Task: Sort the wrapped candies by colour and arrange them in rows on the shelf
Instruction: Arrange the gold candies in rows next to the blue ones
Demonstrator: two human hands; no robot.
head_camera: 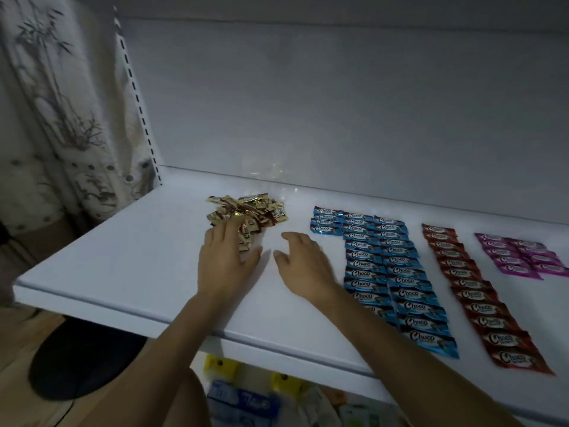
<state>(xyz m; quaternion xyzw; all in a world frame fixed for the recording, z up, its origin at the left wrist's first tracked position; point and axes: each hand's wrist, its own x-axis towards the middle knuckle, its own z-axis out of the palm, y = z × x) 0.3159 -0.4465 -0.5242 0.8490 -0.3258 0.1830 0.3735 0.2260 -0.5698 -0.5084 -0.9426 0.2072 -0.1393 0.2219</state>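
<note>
Left grip [228,257] spread on gold candies [246,211], right grip [304,263] loose beside blue rows [397,272]; white shelf [123,266], patterned curtain [61,118].

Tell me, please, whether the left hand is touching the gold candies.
Touching: the head view shows the left hand resting on the gold candies.

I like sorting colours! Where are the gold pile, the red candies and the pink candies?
gold pile [246,211], head view, middle of the heap.
red candies [475,294], head view, wrapper midway down the row.
pink candies [520,255], head view, centre of the group.
</note>
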